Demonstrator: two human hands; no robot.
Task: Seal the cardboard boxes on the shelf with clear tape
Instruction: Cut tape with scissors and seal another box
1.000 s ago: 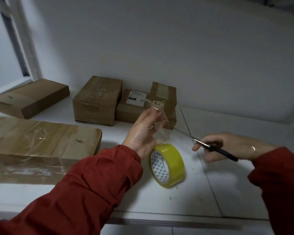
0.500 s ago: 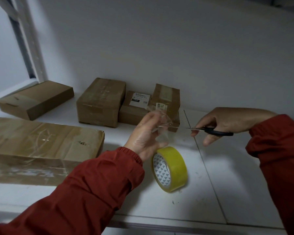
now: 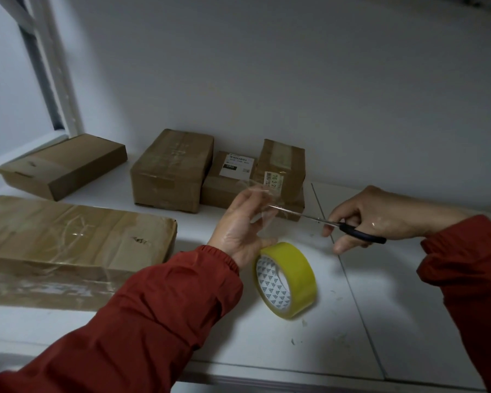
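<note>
Head cam: cardboard boxes [image 3: 170, 171] sit left and middle of frame on the shelf [image 3: 380, 321], and the left hand [image 3: 238, 228] has a pinch grip on a clear tape strip [image 3: 262, 205] above the yellow roll [image 3: 288, 279]. Scissors [image 3: 323, 221] touch the strip, with the right hand [image 3: 380, 219] grip clenched round them. Looks like the cutting step, and next needs a clean snip with the strip taut.
</note>
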